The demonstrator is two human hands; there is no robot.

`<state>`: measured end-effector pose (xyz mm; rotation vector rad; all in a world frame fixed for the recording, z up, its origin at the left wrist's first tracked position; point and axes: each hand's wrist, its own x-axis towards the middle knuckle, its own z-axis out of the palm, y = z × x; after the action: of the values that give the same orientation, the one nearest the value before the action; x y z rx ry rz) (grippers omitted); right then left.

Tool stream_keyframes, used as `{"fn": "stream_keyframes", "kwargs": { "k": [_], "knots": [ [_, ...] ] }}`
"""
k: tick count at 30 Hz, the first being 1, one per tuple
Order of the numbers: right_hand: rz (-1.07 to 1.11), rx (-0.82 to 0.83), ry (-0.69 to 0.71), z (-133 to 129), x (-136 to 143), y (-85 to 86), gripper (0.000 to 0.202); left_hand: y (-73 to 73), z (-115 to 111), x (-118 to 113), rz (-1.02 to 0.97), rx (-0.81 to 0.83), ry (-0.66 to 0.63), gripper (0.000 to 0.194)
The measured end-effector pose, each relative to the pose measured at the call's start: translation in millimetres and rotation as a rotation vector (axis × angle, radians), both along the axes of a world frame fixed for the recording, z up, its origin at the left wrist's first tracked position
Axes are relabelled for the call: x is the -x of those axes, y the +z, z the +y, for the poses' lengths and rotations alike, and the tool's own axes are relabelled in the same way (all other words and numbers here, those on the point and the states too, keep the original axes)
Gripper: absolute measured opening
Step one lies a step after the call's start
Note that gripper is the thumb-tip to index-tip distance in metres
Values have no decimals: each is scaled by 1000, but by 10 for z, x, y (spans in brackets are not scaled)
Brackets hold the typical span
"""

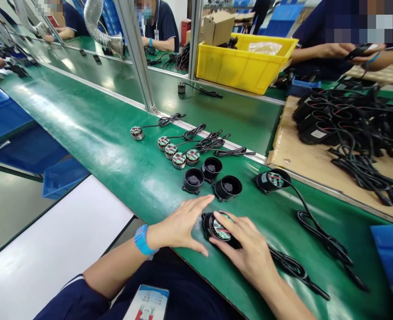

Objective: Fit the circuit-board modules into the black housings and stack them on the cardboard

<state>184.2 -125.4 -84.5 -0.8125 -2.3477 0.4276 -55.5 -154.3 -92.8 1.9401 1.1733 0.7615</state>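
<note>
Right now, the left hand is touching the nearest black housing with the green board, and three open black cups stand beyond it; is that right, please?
Not quite: in the head view, the right hand touches the nearest black housing; the three cups are as you say.

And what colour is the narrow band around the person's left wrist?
The narrow band at the left wrist is bright blue, best seen in the head view.

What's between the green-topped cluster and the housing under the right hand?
Three open black housings on the green bench, plus fingertips of the left hand; head view.
</note>
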Motion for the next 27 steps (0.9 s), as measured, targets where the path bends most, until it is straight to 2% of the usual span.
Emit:
{"fn": "stream_keyframes", "kwargs": {
  "k": [2, 4, 7, 10, 13, 15, 17, 22, 27],
  "knots": [
    [98, -56, -91, -77, -37, 41, 66, -30, -16, 50, -149, 32, 43, 138],
    [156, -109, -166, -136, -67, 23, 75, -70, -28, 84, -295, 69, 138, 141],
    [16, -124, -197, -145, -61, -114, 62, -120, -34, 101, -407, 115, 225, 139],
    [-141, -103, -210, -109, -33, -216, 51, -141, -33, 96, -431, 139, 237, 138],
    [-36, -142, -203, -113, -52, -142, 54, -146, -34, 94, -428, 143, 255, 135],
    [122, -199, -233, -136, -89, -57, 63, -148, -35, 93, -435, 150, 268, 132],
    [179, -223, -271, -137, -121, -20, 73, -151, -36, 90, -432, 156, 272, 131],
    [-162, -40, -254, -12, -168, -125, 64, -176, -39, 85, -402, 148, 273, 129],
    [-138, 89, -247, 46, -207, -81, 97, -183, -27, 93, -401, 157, 271, 124]
  ]
}}
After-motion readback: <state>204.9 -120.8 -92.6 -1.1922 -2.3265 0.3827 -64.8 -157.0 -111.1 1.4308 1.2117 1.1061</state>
